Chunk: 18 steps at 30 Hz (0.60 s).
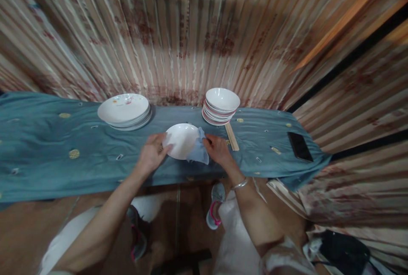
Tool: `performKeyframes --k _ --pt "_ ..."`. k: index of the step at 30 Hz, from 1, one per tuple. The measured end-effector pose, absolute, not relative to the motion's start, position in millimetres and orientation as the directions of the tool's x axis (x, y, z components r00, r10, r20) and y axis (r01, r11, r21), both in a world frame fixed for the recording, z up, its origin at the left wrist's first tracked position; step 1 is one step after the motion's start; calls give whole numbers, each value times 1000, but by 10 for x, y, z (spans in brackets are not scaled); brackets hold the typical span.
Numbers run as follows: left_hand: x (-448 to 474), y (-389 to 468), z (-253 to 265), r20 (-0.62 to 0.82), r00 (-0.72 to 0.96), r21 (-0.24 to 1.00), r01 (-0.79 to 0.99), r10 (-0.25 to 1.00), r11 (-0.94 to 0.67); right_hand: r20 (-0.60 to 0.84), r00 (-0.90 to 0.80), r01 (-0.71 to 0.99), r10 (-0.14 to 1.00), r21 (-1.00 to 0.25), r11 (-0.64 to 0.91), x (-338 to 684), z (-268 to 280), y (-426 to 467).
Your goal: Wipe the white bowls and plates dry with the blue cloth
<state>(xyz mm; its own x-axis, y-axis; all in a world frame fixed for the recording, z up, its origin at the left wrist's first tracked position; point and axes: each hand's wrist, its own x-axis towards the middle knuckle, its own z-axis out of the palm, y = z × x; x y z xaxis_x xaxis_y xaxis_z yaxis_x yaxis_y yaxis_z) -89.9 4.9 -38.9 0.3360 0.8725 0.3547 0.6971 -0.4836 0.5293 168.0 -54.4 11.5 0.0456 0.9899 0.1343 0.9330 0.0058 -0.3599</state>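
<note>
Left hand [152, 154] closed on the left rim of a white dish [181, 139], thumb over the inner face, fingers at the edge, slightly blurred. Right hand [219, 149] pinching a light blue cloth [198, 151], thumb and fingers together; cloth lies over the dish's right side and hangs past its lower edge. Dish sits between both hands, inner face toward the camera, above the front half of the table; can't tell if its underside touches the tablecloth [95, 171]. Silver bracelet [240, 183] on the right wrist. Behind the dish, to the left: stack of white plates [127, 115], top one oval-looking with a small floral print on its far part. Behind, to the right: stack of white bowls [220, 107], reddish bands showing on the sides. Light wooden chopsticks [232, 137] lie just in front of the bowls, right of the right hand. Black phone-like slab [300, 146] flat near the table's right end, well apart from the rest. Tablecloth is blue-green with yellow motifs. Patterned curtain [178, 32] behind the table; person's grey shoe [217, 194] on the brown floor [172, 219] below
</note>
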Motion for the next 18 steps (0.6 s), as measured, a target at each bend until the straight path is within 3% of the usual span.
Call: performKeyframes --k 3,6,18 --pt "-670 -134 -415 391 574 470 548 720 -692 184 71 919 980 -393 7 1773 110 -515" --pt "-488 -277 -462 373 669 424 492 642 -760 213 89 913 973 -407 6 1837 95 -496" --pt "-378 -340 -421 385 704 390 462 597 -797 197 145 900 970 -433 -47 1882 68 -467"
